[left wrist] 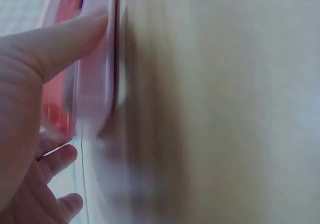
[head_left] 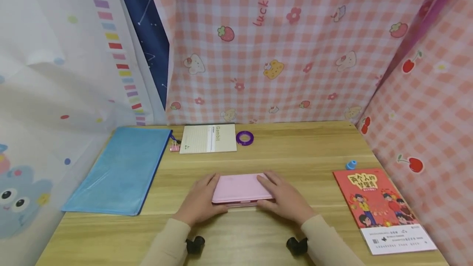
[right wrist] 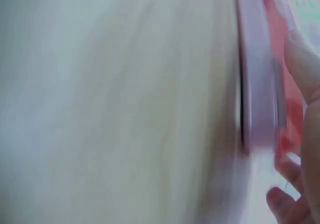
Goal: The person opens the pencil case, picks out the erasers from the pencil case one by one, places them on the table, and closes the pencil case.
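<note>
A flat pink case [head_left: 242,188] sits on the table in front of me, held from both sides. My left hand [head_left: 201,200] grips its left end, fingers along the side and thumb at the front edge. At the other end, my right hand [head_left: 284,198] holds it with the thumb at the front corner and fingertips over the top. Red shows between the pink top and the lower part. In the left wrist view the thumb presses the case's pale pink lower wall [left wrist: 95,89]. The right wrist view shows the thumb by the red band [right wrist: 277,34].
Left lies a blue folder [head_left: 118,171]. Toward the back are a pink binder clip [head_left: 175,147], a Gambit notebook [head_left: 208,138] and a purple tape ring [head_left: 245,138]. A red book [head_left: 380,204] and a small blue cap-like piece [head_left: 351,165] lie right. Curtains enclose the table.
</note>
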A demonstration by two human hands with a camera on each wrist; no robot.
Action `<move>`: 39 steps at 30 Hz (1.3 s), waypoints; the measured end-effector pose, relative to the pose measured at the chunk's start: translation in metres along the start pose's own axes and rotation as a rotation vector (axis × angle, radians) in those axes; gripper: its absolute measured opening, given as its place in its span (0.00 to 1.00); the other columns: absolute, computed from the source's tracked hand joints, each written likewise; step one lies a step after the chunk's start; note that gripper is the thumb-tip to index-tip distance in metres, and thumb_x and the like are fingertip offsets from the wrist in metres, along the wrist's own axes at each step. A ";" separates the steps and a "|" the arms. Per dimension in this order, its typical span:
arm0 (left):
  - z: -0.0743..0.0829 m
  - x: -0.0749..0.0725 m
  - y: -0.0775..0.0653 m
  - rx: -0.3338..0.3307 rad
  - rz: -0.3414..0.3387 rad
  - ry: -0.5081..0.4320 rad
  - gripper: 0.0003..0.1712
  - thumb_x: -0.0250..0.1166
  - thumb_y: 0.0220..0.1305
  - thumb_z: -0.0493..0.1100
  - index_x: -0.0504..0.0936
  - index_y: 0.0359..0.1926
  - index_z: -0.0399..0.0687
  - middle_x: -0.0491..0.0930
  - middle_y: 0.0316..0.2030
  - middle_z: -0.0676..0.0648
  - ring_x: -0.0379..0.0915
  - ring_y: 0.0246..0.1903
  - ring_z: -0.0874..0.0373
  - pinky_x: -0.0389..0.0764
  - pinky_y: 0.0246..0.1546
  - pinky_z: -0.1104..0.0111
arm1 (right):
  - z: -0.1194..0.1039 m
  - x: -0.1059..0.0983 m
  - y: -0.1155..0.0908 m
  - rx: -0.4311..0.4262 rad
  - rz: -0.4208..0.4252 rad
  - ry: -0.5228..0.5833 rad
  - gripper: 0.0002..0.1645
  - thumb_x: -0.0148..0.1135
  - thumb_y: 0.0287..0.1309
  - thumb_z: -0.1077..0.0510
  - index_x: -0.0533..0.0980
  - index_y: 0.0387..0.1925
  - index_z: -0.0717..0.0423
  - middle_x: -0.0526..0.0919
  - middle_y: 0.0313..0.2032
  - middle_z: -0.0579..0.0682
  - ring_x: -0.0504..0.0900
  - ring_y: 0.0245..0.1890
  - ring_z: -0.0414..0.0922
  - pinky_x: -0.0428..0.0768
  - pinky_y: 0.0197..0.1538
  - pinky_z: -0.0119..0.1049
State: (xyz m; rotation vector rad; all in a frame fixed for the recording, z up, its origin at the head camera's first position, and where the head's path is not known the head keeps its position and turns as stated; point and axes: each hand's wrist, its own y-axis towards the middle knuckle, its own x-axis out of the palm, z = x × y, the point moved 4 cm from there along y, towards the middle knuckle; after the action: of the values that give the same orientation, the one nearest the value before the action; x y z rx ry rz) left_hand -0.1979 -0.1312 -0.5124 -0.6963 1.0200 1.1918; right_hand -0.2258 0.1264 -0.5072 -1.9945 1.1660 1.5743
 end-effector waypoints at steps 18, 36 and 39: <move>-0.029 0.005 -0.011 -0.144 -0.004 -0.356 0.61 0.77 0.41 0.61 0.59 0.73 0.45 0.54 0.70 0.32 0.49 0.68 0.34 0.53 0.67 0.42 | 0.036 -0.005 0.003 0.371 0.270 0.677 0.26 0.64 0.60 0.46 0.78 0.56 0.54 0.83 0.49 0.53 0.82 0.47 0.47 0.81 0.50 0.38; -0.029 0.011 -0.015 -0.128 -0.014 -0.317 0.60 0.74 0.45 0.63 0.55 0.74 0.48 0.56 0.71 0.35 0.47 0.70 0.40 0.43 0.70 0.44 | 0.049 0.020 0.014 0.612 0.576 0.944 0.15 0.62 0.63 0.57 0.82 0.46 0.62 0.85 0.44 0.58 0.84 0.41 0.44 0.82 0.42 0.28; -0.029 0.011 -0.014 -0.124 -0.009 -0.321 0.59 0.73 0.46 0.63 0.56 0.74 0.47 0.56 0.70 0.36 0.47 0.70 0.40 0.43 0.69 0.44 | 0.050 0.021 0.018 0.634 0.610 0.944 0.11 0.64 0.61 0.60 0.81 0.42 0.63 0.85 0.40 0.60 0.84 0.37 0.44 0.83 0.38 0.29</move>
State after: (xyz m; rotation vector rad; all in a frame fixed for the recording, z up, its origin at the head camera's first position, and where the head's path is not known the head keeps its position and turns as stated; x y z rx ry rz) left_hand -0.1915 -0.1558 -0.5352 -0.5811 0.6790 1.3181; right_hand -0.2701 0.1422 -0.5393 -1.9955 2.4015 0.1925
